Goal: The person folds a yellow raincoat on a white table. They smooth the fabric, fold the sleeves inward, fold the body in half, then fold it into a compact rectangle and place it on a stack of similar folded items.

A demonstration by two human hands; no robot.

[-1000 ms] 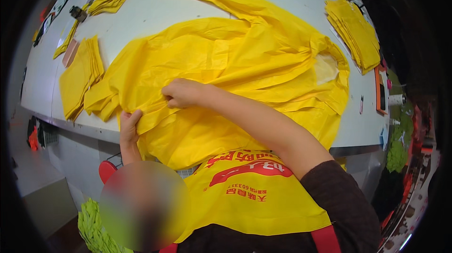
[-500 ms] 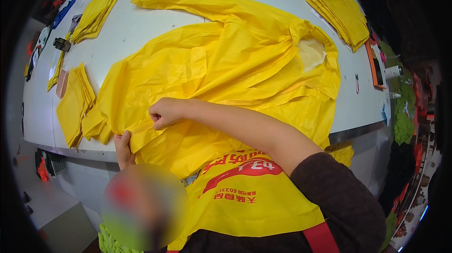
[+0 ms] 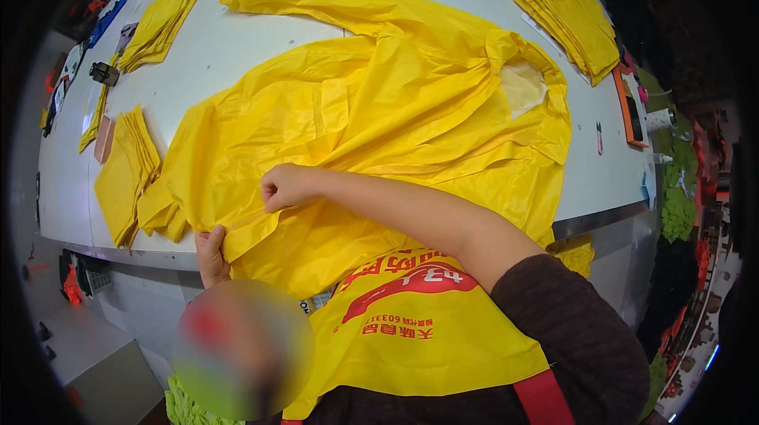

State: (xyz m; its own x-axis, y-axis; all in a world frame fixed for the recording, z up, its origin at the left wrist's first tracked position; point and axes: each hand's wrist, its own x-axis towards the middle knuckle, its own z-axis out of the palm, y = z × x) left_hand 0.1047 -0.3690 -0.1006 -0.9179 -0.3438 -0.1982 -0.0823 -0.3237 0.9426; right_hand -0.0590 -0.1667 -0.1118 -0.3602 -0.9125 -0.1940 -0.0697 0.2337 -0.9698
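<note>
A yellow raincoat (image 3: pixel 395 101) lies spread and creased, one sleeve stretched toward the far left and its pale-lined neck opening at the right. My left hand (image 3: pixel 212 255) is closed on a corner of its near edge, thumb on top, just past the table's front edge. Further right, my right hand (image 3: pixel 288 186) is curled closed, pinching the edge of the same cloth, which rises in a fold between both hands. My right forearm crosses over the coat. The fingertips of my right hand are partly hidden.
Folded yellow pieces lie in stacks at the near left (image 3: pixel 126 176), far left (image 3: pixel 160 27) and far right (image 3: pixel 561 22). A small cutter (image 3: pixel 599 139) and an orange-edged box (image 3: pixel 632 109) sit at the right. A yellow apron (image 3: pixel 427 354) covers my lap.
My right hand has shifted a little to the right, and the coat's edge is now drawn up into a clearer fold beneath it. My left hand has moved slightly right, still on the corner.
</note>
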